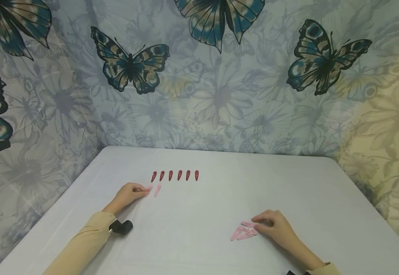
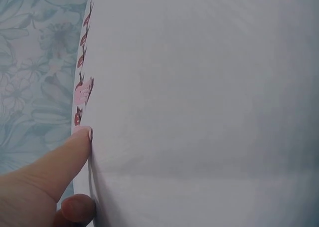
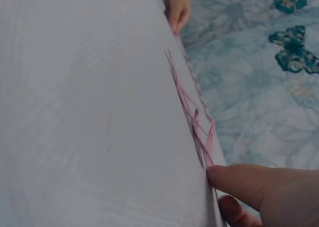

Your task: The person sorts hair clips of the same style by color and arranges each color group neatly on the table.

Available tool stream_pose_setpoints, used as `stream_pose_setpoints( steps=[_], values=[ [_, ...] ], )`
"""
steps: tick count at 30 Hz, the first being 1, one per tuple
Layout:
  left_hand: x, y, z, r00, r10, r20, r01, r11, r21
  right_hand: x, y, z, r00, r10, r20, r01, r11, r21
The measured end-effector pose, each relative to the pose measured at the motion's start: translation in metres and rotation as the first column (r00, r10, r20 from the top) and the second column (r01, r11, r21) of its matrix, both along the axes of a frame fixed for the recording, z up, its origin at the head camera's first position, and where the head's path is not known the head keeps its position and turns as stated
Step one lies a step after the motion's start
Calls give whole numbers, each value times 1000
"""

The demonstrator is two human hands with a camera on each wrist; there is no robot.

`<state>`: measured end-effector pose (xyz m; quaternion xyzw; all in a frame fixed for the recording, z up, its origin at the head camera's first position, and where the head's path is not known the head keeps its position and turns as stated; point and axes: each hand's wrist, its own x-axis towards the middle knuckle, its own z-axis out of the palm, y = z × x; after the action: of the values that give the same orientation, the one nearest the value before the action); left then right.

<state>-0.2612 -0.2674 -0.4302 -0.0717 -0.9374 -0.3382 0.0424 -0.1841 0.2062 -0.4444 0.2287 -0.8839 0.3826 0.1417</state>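
Note:
My left hand (image 1: pixel 128 196) pinches a pink snap hair clip (image 1: pixel 149 190) at the left end of a short row. Its fingertips largely cover that clip in the left wrist view. Beside it lies a second pink hair clip (image 1: pixel 157 190). Several dark red hair clips (image 1: pixel 170 175) form an even row just behind. At the front right, my right hand (image 1: pixel 279 231) has its thumb and fingers parted at the edge of a loose pile of pink hair clips (image 1: pixel 243 233). The right thumb (image 3: pixel 234 179) touches the near end of this pile in the right wrist view.
Everything lies on a table with a white cover (image 1: pixel 192 244). Behind its far edge hangs a cloth patterned with butterflies and flowers (image 1: pixel 220 91). A black wrist camera (image 1: pixel 122 227) sits at the left sleeve (image 1: pixel 82 242), close over the table.

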Motion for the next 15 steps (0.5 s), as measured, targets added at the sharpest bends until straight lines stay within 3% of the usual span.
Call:
stream_pose_setpoints(
  steps=[3, 9, 15],
  values=[
    [0, -1, -2, 1000, -14, -22, 13, 1000, -7, 1, -1, -1, 1000, 5, -19, -5, 1000, 16],
    [0, -2, -1, 1000, -14, -16, 14, 1000, 4, 4, -3, 2, 999, -50, 18, 49, 999, 23],
    [-2, -2, -3, 1000, -14, -3, 14, 1000, 13, 4, -2, 0, 996, -25, 86, 31, 998, -63]
  ],
)
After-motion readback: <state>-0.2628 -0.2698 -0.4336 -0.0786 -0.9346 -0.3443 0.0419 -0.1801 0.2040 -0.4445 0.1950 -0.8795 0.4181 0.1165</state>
